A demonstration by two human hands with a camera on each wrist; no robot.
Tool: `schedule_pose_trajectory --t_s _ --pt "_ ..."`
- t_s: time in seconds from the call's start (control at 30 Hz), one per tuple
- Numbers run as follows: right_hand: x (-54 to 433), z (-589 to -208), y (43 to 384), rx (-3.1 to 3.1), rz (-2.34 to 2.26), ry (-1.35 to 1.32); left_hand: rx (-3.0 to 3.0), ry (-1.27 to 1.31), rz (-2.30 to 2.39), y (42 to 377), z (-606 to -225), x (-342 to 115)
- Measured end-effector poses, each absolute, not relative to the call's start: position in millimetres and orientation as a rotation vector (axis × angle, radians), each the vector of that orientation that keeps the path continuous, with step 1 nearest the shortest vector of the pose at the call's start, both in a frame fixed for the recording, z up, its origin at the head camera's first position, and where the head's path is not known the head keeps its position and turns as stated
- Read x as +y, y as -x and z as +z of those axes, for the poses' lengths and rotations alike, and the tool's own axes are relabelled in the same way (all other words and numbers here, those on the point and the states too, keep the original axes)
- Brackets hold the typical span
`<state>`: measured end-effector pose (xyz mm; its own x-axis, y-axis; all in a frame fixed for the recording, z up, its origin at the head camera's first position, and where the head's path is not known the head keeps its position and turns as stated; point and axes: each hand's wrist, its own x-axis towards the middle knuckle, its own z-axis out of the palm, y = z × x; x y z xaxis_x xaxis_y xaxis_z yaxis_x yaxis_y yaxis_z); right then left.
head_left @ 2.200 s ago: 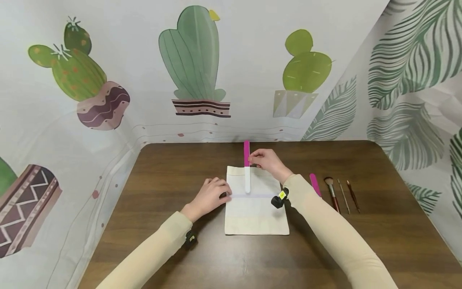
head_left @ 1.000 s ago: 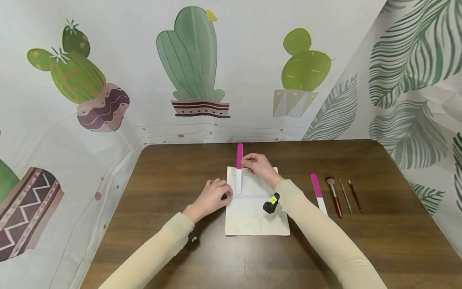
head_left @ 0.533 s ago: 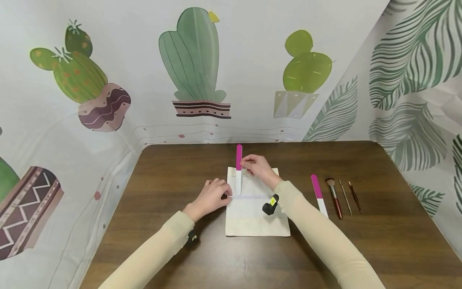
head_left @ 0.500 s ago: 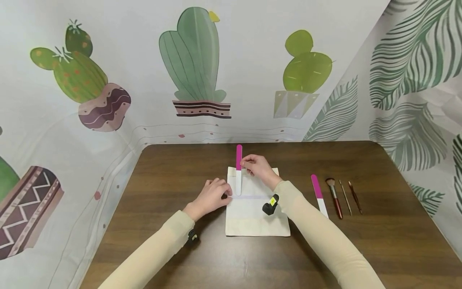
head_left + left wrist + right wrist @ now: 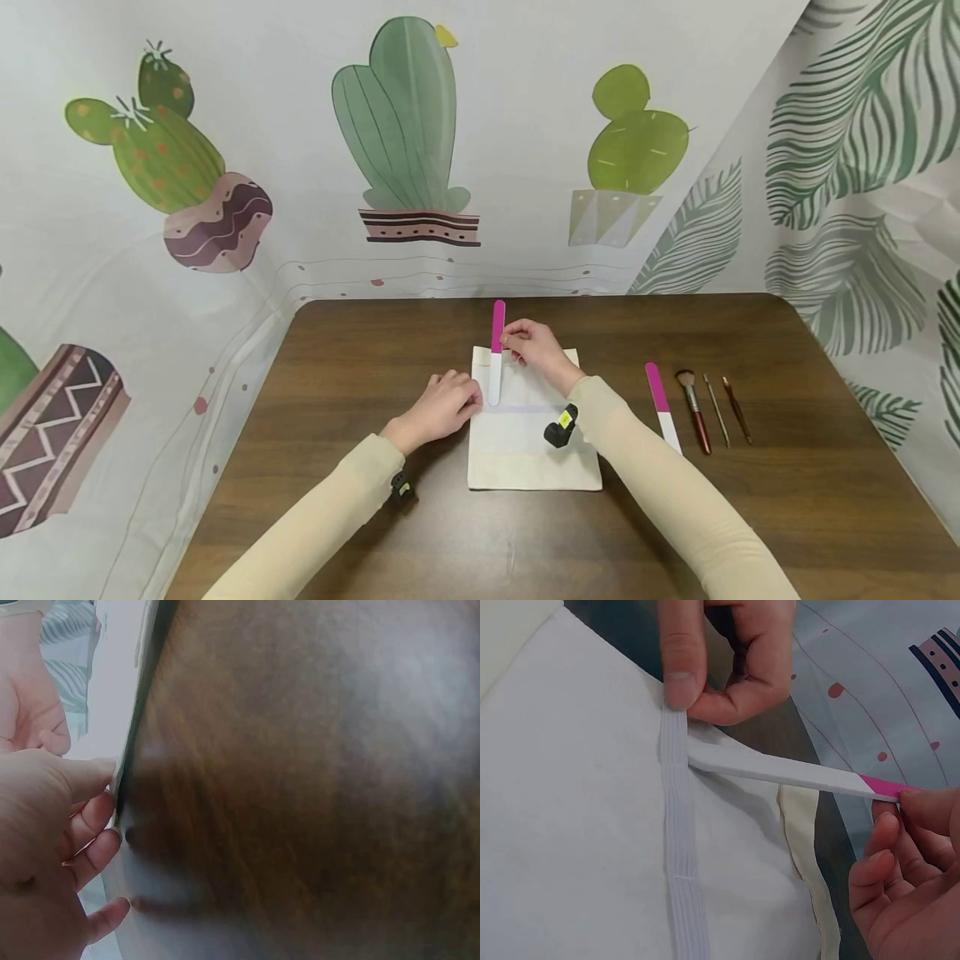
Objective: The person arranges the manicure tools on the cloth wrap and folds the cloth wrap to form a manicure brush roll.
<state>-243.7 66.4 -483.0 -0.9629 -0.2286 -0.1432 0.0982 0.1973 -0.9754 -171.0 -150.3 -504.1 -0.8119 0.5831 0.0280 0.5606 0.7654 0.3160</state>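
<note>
The right hand [image 5: 536, 343] pinches a slim nail file [image 5: 498, 353], half magenta, half white, its white tip at the pale elastic [image 5: 679, 840] on cream cloth [image 5: 535, 468]; the left hand [image 5: 444, 406] pinches the cloth's edge.

The person's right grip [image 5: 540, 348] carried the pink-and-white stick [image 5: 497, 355] leftward over the cream cloth [image 5: 534, 467], nearer the left grip [image 5: 438, 407], whose thumb and fingers drew together.

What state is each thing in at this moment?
Pink-and-white flat stick, pinched by right hand
Ribbed white elastic strip, end held by left hand
Cream rectangular cloth, spread out
Second pink-and-white flat stick, lying, partly hidden
Red-handled soft brush, lying
Slim grey tool, lying
Slim brown tool, lying
</note>
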Motion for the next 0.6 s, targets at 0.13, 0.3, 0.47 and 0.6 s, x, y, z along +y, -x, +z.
schedule_pose_trajectory --t_s 0.13,0.3,0.47,0.6 --pt "65.4 -484.0 244.5 2.239 -1.831 0.139 2.896 -0.931 0.459 168.5 -501.9 -150.0" --pt "63.3 -485.1 244.1 2.303 -1.814 0.180 2.921 -0.916 0.470 166.4 -498.7 -149.1" --pt "61.8 -487.3 244.1 2.347 -1.759 0.289 2.936 -0.913 0.476 165.3 -497.9 -149.3" --pt "62.0 -488.4 243.9 2.389 -1.683 0.355 2.938 -0.907 0.481 164.6 -498.3 -149.8"
